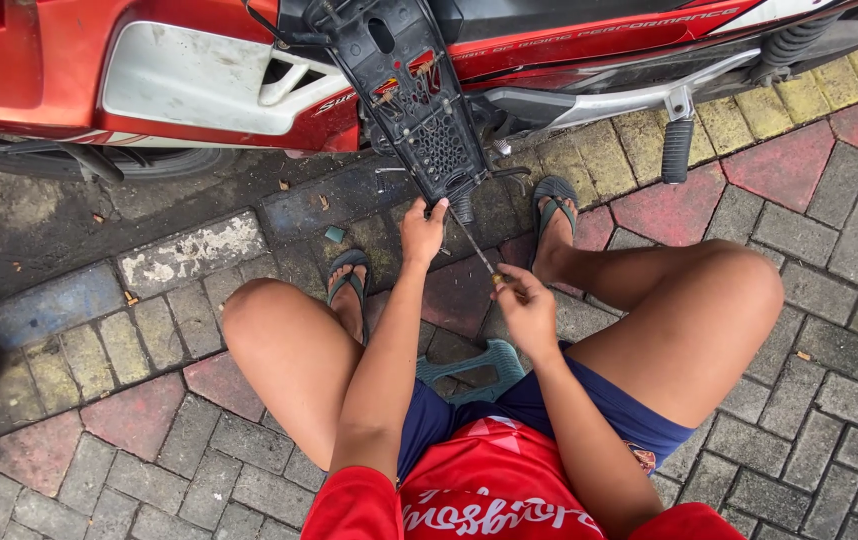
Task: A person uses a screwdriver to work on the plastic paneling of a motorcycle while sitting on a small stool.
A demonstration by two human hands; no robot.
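Nearest, a person in a red shirt (494,490) and blue shorts (609,405) sits low on a small teal stool (469,365), knees spread wide to left and right, over a pavement of grey and reddish paving blocks (819,420). The blocks look worn and damp, with darker patches further out and scraps of debris scattered on the left. Both feet rest in dark flip-flops (552,205) just beyond the stool.

Between the knees, the right hand (527,308) is closed around the handle end of a thin screwdriver (477,252), whose shaft slants up and left toward the bike. Slightly farther, the left hand (422,232) is curled with its fingertips gripping the lower edge of a black plastic mudguard panel (419,110), which hangs down from the machine and shows a grid of holes in its middle.

Farther still, a strip of yellowish kerb blocks (749,115) runs along the right, and a patch of dark, cracked ground lies on the left. A red and white motorcycle (199,80) fills the far edge, with a folded footpeg (677,145) hanging at right and part of a tyre (154,162) at left
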